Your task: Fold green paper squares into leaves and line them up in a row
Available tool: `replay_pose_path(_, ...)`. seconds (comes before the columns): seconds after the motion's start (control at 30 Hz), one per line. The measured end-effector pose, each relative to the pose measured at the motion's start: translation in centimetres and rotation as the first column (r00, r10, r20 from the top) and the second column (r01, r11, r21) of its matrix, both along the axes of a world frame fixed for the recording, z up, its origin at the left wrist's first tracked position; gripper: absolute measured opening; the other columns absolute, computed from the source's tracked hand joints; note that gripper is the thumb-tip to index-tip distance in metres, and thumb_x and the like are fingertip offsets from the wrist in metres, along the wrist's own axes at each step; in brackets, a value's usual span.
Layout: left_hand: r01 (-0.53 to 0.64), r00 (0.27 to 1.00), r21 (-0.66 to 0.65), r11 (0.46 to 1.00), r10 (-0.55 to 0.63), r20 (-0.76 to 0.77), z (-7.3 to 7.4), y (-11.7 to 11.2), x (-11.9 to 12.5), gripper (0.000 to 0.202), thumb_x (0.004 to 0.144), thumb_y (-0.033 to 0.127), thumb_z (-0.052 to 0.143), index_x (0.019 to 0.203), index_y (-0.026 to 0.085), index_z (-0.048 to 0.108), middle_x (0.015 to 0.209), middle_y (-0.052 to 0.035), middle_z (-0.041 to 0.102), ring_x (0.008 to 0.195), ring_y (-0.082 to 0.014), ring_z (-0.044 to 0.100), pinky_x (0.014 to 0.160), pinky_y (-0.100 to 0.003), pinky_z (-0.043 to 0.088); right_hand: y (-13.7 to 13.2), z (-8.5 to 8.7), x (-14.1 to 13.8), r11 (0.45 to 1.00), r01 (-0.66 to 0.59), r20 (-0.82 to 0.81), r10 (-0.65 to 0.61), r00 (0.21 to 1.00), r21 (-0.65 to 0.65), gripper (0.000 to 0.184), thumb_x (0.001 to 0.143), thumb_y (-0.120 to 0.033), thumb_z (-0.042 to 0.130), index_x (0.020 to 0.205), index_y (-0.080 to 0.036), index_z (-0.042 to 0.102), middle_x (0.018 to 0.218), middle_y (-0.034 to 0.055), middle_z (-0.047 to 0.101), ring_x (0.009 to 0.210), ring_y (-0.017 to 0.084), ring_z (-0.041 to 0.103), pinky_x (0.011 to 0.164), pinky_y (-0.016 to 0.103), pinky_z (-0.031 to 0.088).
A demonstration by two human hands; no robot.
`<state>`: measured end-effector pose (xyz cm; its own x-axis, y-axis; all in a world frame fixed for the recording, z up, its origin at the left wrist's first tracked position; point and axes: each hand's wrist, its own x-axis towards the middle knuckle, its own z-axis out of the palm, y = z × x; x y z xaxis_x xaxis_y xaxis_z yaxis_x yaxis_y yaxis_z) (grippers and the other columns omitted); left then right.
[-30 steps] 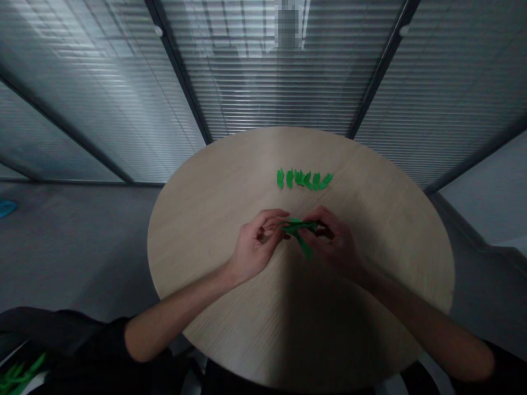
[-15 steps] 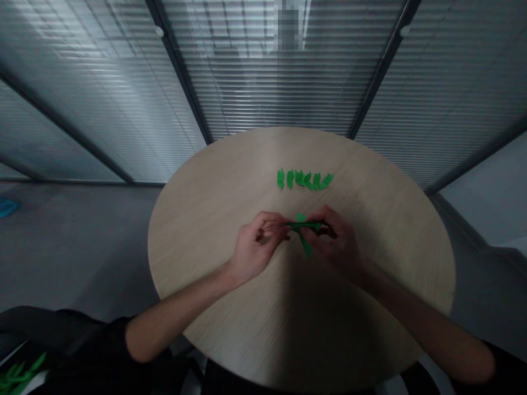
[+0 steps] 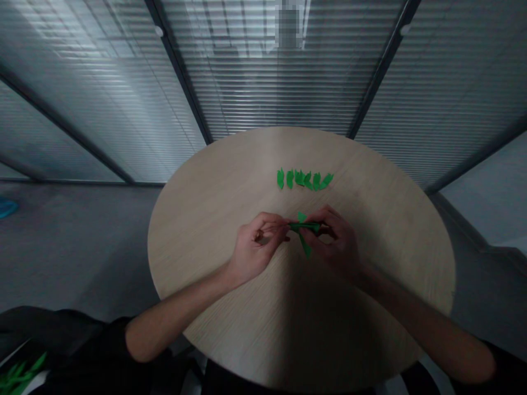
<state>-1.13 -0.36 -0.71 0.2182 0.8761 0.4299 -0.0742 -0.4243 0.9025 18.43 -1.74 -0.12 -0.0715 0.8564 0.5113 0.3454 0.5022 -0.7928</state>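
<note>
A thin folded piece of green paper [image 3: 303,225] is stretched level between my two hands over the round table. Its left end is pinched between the thumb and fingers of my left hand [image 3: 263,236]. At the other end, my right hand [image 3: 334,236] grips it, also closed. Beneath and across the fold, another green piece [image 3: 305,247] shows, its tips poking out above and below; whether it is joined to the held one I cannot tell. Beyond my hands lies a row of several small folded green pieces [image 3: 303,179].
The round wooden table [image 3: 206,219] stands close to a glass partition with blinds [image 3: 280,93]. More green pieces [image 3: 24,374] sit at the lower left beside a dark chair or garment. Something blue [image 3: 7,207] is on the floor at far left.
Both hands keep almost the same place. The left fingertips have slid very slightly right along the green paper.
</note>
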Motion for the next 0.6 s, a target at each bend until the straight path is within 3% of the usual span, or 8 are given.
replay_pose_path(0.2, -0.023, 1.0, -0.02, 1.0, 0.023, -0.003, -0.12, -0.03, 0.05, 0.015, 0.096, 0.033, 0.073, 0.094, 0.019, 0.067, 0.083, -0.0036, 0.079, 0.066, -0.0133, 0.076, 0.063, -0.023, 0.067, 0.01, 0.02, -0.08, 1.0, -0.007, 0.009, 0.007, 1.0, 0.002, 0.008, 0.089, -0.027, 0.073, 0.092, -0.022, 0.068, 0.085, 0.0001, 0.059, 0.067, 0.012, 0.062, 0.056, 0.022, 0.059)
replay_pose_path(0.37, -0.046, 0.998, 0.026, 0.999, 0.047, -0.039, -0.1, -0.07, -0.14, 0.015, 0.097, 0.032, 0.073, 0.094, 0.019, 0.066, 0.073, -0.0009, 0.076, 0.062, -0.0133, 0.075, 0.057, -0.021, 0.062, 0.0, -0.08, -0.09, 1.0, -0.011, 0.005, 0.011, 1.0, 0.008, 0.008, 0.089, -0.028, 0.075, 0.09, -0.022, 0.07, 0.087, 0.0011, 0.061, 0.067, 0.012, 0.063, 0.055, 0.023, 0.059)
replay_pose_path(0.6, -0.068, 0.996, 0.059, 0.996, 0.07, -0.046, -0.04, -0.14, -0.11, 0.015, 0.097, 0.032, 0.073, 0.092, 0.019, 0.068, 0.074, -0.0023, 0.078, 0.064, -0.0137, 0.076, 0.057, -0.021, 0.062, 0.01, -0.3, -0.02, 0.999, -0.034, 0.005, 0.034, 0.999, -0.008, 0.009, 0.092, -0.03, 0.073, 0.09, -0.021, 0.073, 0.088, 0.001, 0.061, 0.066, 0.011, 0.062, 0.056, 0.024, 0.059)
